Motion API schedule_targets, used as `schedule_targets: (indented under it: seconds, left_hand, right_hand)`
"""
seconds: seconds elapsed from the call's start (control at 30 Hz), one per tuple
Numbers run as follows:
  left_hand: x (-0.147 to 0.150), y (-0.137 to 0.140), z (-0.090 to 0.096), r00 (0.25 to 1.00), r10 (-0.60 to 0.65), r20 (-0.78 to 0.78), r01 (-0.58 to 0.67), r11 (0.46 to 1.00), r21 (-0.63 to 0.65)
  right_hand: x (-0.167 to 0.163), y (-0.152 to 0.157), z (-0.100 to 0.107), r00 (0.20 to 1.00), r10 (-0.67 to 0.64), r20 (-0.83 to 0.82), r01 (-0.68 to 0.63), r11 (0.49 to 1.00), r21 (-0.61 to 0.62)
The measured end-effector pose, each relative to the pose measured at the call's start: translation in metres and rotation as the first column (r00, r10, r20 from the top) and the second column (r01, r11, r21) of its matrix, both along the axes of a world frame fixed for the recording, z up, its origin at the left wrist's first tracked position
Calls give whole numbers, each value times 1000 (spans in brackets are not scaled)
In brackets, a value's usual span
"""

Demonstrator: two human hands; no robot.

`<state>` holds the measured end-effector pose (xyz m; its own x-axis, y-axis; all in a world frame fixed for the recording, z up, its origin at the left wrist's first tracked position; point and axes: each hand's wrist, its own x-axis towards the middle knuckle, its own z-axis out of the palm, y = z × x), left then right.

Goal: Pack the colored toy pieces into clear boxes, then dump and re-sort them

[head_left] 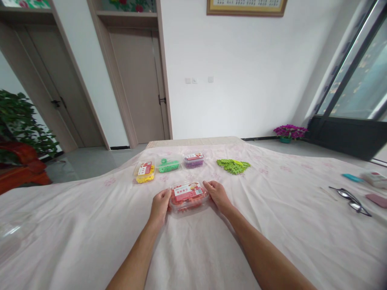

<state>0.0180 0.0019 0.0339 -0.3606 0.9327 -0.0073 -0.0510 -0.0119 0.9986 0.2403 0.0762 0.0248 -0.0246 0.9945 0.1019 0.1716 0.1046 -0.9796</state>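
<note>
Between my two hands is a clear plastic box with small red pieces inside and a red and white label on its lid. My left hand grips its left end, fingers closed on the rim. At the right end, my right hand holds the rim, its thumb on top. Beyond it stand a box of yellow pieces, a box of green pieces and a box of purple pieces. A loose heap of lime-green pieces lies to their right.
A wrinkled pale tablecloth covers the surface. On the right lie glasses, a blue item, a white pack and a dark pink item. A clear plastic container sits at the left edge.
</note>
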Motion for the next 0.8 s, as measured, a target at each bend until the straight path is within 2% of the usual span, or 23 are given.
schedule_targets:
  seconds: [0.2, 0.37, 0.57, 0.8]
  left_hand:
    - [-1, 2, -2, 1000, 8, -17, -8, 1000, 15]
    - [0, 3, -1, 1000, 8, -22, -8, 1000, 10]
    - [-1, 0, 3, 996, -75, 50, 76, 997, -29]
    - [-1, 3, 6, 977, -205, 56, 208, 977, -56]
  right_hand:
    - [-3, -1, 2, 997, 4, -78, -8, 998, -59]
    - [-1, 5, 9, 989, 148, -9, -148, 982, -119]
    - [1, 14, 14, 988, 147, 55, -147, 989, -11]
    - [3, 26, 2, 978, 68, -196, -110, 971, -213]
